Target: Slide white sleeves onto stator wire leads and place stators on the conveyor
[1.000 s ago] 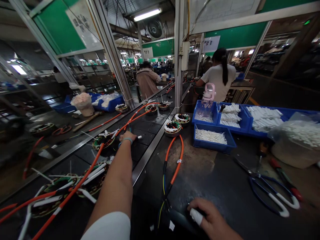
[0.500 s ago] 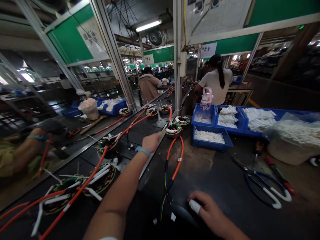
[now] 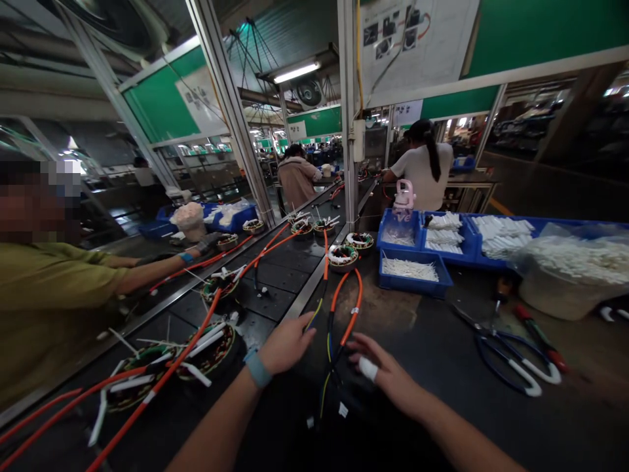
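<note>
My left hand point(image 3: 287, 346) is closed around the yellow-green wire end point(image 3: 314, 314) of an orange-sleeved cable point(image 3: 325, 254), which runs back to the stators on the conveyor. My right hand point(image 3: 386, 373), with white tape on one digit, has its fingers apart just right of a second pair of orange-sleeved wires point(image 3: 354, 308). Whether its fingertips touch them I cannot tell. That pair leads from a round wound stator point(image 3: 343, 257), with another stator point(image 3: 360, 241) behind it. Its dark, blue and yellow-green ends hang toward me, with white tags point(image 3: 343, 410) near them.
Several stators with white sleeves point(image 3: 211, 351) lie on the conveyor at left. At right are a blue bin of thin white sticks point(image 3: 413, 270), scissors point(image 3: 506, 354), a red-handled tool point(image 3: 540, 337) and a bagged tub point(image 3: 570, 288). A co-worker's arm point(image 3: 157, 269) reaches in from the left.
My left hand has come back toward me from beside the stators, drawing the cable's wire end along. My right hand has moved up and left to the wires. The co-worker's arm has reached forward.
</note>
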`<state>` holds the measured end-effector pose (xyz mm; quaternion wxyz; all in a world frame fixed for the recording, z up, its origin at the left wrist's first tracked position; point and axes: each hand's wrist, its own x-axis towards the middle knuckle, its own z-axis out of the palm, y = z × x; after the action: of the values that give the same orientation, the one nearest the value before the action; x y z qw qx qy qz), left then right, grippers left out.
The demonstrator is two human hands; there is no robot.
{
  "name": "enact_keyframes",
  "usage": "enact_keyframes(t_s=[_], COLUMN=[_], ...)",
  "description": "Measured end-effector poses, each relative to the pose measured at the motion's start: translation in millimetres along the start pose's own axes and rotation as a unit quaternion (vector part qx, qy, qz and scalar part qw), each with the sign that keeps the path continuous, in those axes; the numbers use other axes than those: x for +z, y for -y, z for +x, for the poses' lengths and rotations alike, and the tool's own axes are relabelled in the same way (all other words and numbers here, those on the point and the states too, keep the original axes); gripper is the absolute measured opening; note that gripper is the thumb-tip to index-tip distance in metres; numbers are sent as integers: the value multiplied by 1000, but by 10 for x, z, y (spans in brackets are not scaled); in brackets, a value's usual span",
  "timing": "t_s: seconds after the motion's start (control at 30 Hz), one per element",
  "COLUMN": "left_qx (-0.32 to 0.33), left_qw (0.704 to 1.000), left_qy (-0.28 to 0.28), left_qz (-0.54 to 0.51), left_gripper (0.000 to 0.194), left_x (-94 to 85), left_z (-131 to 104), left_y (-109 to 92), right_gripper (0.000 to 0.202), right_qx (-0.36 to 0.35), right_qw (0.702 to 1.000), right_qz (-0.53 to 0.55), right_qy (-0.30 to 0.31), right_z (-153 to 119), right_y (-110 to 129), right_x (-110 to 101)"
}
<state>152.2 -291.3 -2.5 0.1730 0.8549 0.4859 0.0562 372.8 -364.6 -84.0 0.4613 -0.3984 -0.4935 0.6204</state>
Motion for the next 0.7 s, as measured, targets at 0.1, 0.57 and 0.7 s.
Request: enact_keyframes(t_s=[0.1, 0.57, 0.7], left_qx=[78, -29, -51], left_qw=[987, 975, 974], left_qy=[106, -214, -221], left_qz=[-93, -58, 27], left_gripper=[33, 42, 39], left_x=[-7, -30, -103], left_z=[-131, 1427, 1876], left_y=[-119, 717, 839], right_gripper=[61, 44, 51], right_qx=[49, 144, 203], right_qw=[983, 989, 979], right_qz=[175, 24, -24], right_qy=[19, 4, 27], right_z=[209, -71, -545], right_y=[141, 101, 74], right_x=[120, -154, -364])
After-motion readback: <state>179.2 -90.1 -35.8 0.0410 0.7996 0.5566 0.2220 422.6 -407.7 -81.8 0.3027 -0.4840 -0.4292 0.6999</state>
